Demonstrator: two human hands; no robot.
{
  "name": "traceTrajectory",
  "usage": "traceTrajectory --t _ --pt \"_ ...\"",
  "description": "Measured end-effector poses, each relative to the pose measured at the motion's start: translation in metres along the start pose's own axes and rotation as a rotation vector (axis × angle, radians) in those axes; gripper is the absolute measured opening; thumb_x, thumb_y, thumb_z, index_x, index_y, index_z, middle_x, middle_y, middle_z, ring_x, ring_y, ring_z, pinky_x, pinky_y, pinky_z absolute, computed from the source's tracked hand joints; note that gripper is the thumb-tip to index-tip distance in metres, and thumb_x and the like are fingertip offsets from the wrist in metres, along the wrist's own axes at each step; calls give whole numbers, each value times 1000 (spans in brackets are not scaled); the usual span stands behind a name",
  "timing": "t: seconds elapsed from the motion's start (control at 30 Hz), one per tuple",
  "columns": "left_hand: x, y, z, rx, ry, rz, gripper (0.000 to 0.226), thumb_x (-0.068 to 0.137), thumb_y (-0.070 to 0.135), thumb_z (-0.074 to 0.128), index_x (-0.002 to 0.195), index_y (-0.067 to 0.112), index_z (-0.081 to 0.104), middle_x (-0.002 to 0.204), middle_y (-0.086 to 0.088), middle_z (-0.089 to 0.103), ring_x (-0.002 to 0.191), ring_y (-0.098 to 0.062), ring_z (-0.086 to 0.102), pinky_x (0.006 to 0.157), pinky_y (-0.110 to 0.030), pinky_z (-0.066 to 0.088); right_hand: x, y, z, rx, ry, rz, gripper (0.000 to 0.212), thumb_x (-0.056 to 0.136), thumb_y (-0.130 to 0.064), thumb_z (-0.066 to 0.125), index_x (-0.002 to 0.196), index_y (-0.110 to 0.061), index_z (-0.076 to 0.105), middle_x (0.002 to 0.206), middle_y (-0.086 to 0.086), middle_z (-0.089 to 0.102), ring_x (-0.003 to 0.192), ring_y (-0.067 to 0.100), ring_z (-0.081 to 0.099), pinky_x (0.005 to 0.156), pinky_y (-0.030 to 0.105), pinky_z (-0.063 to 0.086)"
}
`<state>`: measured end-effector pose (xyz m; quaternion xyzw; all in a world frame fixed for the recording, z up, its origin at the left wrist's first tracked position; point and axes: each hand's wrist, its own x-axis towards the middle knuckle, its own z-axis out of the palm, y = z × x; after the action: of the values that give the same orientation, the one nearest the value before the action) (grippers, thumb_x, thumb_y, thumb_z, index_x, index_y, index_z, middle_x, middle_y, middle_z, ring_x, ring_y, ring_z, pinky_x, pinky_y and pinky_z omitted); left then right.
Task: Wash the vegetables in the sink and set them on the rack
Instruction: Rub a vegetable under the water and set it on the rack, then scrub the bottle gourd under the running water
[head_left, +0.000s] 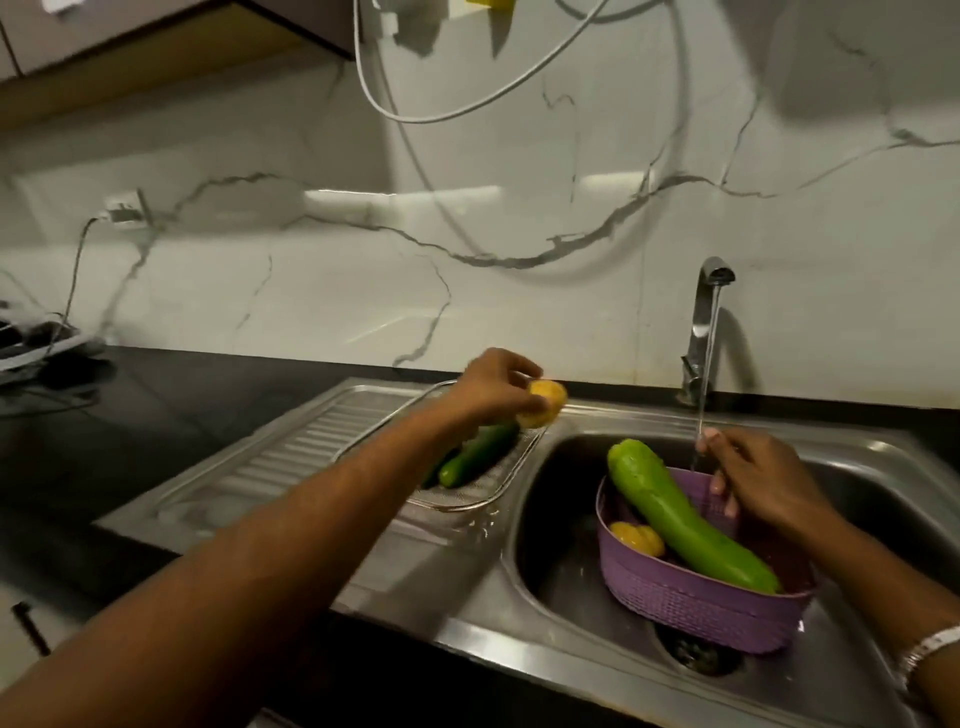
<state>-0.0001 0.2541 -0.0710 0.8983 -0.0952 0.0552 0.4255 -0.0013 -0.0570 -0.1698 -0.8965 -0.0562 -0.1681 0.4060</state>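
1. At the far left, a tray-like object (31, 343) with a cable running into it is seen on the dark countertop (171, 415); it is too blurred to be identified and is judged to play no part in the washing.
2. The ribbed steel drainboard (291, 452) is set beside the sink, and a wire rack (467, 499) rests on it, presumably so that drips run back toward the basin.
3. A dark green cucumber (475, 454) is already laid in the rack, partly hidden by the left forearm; it is taken to be a washed item.
4. A yellow pepper (545, 410) is gripped by the left hand (493, 389), fingers curled round it from above. It is held over the far end of the rack, seemingly for setting down.
5. The sink (561, 519) holds a purple basket (691, 597), tilted in the basin, probably so water can drain through its mesh.
6. In the basket, a second yellow pepper (636, 540) lies low beside a large light-green gourd (685, 519), whose tip leans out over the rim; both are judged still to be washed.
7. The basket's far rim is pinched by the right hand (758, 483), fingers curled over the edge, evidently to steady it.
8. Water runs from the tap (706, 322), falling just at the right hand's fingertips and into the basket.
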Motion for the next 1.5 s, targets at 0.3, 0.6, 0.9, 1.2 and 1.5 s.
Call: traceTrajectory --t 0.3,0.6,0.9,1.2,1.5 --pt "4 -94 -58 634 155 -211 49 70 16 86 115 10 66 111 -8 67 99 -23 63 82 -34 54 0 8 1 -111 -48 2 13 101 -32 58 92 -28 67 61 0 71 44 17 67 61 41 60" --pt "0 -98 -59 496 193 -118 81 77 15 84 147 11 45 132 -6 64 116 -21 60 99 -36 51 1 17 -4 -124 -12 30 10 99 -27 63 90 -28 67 60 -1 71 45 15 68 61 38 59" --pt "-1 -17 20 339 238 245 31 83 32 75 113 27 72 89 15 74 88 -1 68 83 -30 57 5 21 -3 -142 27 86 9 94 -26 69 84 -25 67 57 -3 70 45 13 68 71 38 60" --pt "12 -3 183 767 -291 2 52 76 50 78 117 21 66 125 -8 65 117 -29 62 95 -38 47 12 36 -6 -215 38 121 12 91 -30 66 80 -27 68 54 -8 69 47 7 67 72 35 60" --pt "31 -40 207 678 -270 -35 63 78 55 71 130 22 59 138 -9 54 131 -30 46 106 -48 39 23 53 15 -351 -182 220 36 74 -63 77 93 -33 71 93 -7 69 88 17 66 83 34 57"
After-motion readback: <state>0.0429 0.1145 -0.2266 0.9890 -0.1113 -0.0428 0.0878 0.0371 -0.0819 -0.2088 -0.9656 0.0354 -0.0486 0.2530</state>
